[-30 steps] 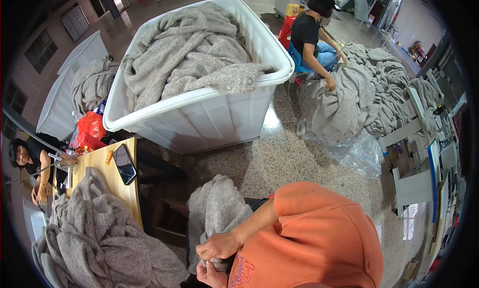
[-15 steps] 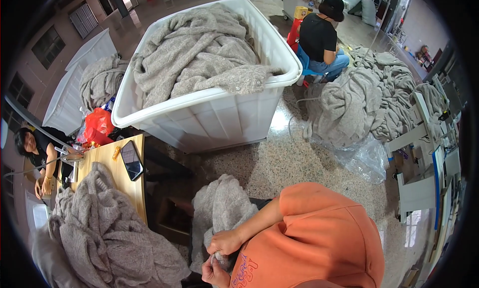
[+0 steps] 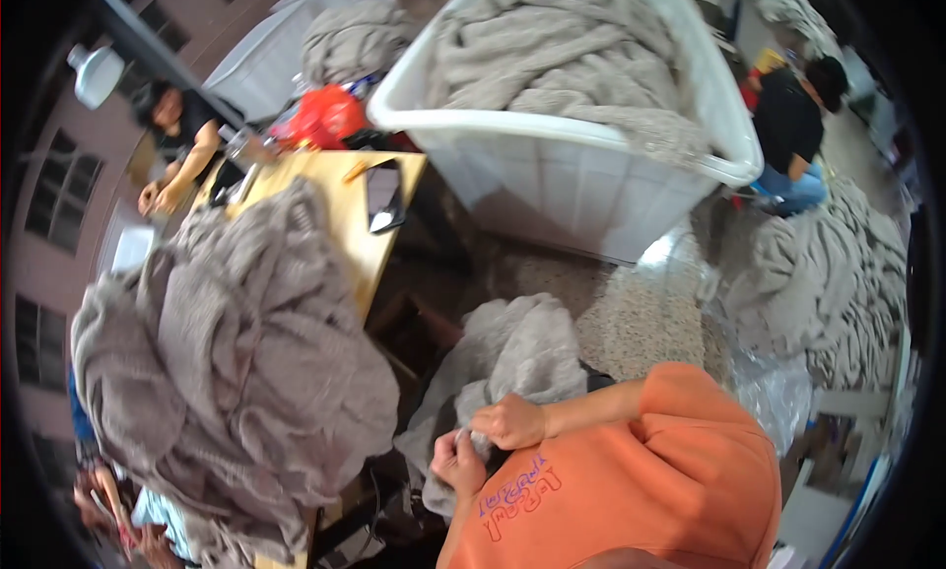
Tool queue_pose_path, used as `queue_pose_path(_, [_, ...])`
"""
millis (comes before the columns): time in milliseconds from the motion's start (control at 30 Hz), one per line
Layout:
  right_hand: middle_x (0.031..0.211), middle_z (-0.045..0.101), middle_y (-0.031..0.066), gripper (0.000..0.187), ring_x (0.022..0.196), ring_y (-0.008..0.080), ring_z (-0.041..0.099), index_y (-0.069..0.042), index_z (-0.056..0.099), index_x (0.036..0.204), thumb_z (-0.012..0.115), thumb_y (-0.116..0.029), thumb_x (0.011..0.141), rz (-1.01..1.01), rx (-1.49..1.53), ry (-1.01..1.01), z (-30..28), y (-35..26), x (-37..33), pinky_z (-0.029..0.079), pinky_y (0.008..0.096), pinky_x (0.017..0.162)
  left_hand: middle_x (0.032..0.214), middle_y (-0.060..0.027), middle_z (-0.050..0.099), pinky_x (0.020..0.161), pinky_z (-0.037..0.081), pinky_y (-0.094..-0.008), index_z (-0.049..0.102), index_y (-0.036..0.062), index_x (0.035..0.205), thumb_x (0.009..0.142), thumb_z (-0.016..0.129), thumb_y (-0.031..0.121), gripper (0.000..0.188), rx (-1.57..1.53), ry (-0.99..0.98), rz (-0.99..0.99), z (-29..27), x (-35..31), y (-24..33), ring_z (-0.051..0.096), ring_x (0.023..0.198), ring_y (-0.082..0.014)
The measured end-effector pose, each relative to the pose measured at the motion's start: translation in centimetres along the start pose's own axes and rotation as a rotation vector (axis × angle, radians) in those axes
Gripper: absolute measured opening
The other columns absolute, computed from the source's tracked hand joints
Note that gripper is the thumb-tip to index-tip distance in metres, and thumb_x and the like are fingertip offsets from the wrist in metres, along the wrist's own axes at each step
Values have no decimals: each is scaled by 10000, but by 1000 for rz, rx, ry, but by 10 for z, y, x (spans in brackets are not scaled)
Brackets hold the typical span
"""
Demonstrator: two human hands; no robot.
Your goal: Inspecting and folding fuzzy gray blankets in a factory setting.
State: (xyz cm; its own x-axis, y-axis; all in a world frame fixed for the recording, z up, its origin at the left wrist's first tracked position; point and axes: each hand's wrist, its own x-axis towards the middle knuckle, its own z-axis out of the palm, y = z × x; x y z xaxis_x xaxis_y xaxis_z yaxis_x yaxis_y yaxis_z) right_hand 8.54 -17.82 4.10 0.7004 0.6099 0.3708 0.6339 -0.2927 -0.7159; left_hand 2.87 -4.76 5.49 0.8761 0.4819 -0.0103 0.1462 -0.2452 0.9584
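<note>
A fluffy grey knitted cloth [image 3: 532,342] lies bunched in front of my orange top. My left hand [image 3: 458,463] pinches an edge of it, fingers closed. Right beside it, my right hand [image 3: 509,421] is curled closed on the same cloth, with its forearm stretching in from the right. The fingertips of both hands almost meet, and the bit of cloth between them is mostly hidden. To the left, a large heap of grey knitted cloth [image 3: 236,342] covers much of a wooden table [image 3: 330,170].
A phone [image 3: 384,197] rests at the table's far edge. Behind stands a large white bin [image 3: 552,126] full of grey cloth. One person [image 3: 182,126] sits beyond the table, another [image 3: 788,126] at far right near a floor pile [image 3: 788,283]. Clear plastic [image 3: 774,392] lies there.
My view has turned left, so the bin, table and cloth heap sit further right. Both hands keep hold of the cloth and stay close together. More people show at the lower left.
</note>
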Motion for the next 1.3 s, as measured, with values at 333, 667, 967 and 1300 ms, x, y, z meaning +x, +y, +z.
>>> queue_pose_path(333, [620,545,135,51,584,328,557,-53,477,635,495,-87,667,126,43,48,3,8,23,436,427,501,581,-35,555,502,409,-239,585,-10,720,763,604,53,79,48,150,48,13,7,-7,462,541,-66])
queue_pose_path(667, [647,576,173,144,624,366,564,-52,559,655,529,-192,664,301,86,-184,-13,-4,30,445,450,555,640,-114,545,482,424,-318,560,12,717,717,598,-30,57,280,49,460,2,9,-7,533,540,-244])
queue_pose_path(967, [609,543,-8,79,523,55,475,-21,590,741,530,-48,785,589,1131,-218,-27,-3,38,375,213,437,695,-120,581,528,440,-281,572,8,760,680,588,-94,131,233,65,620,-6,16,34,556,582,-241])
queue_pose_path(1300, [477,503,36,67,413,90,466,-13,569,631,517,-42,663,329,900,-220,-23,2,29,350,250,370,614,-28,547,482,381,-216,555,-12,667,661,573,-66,58,-74,-183,-48,-19,12,33,466,533,-71])
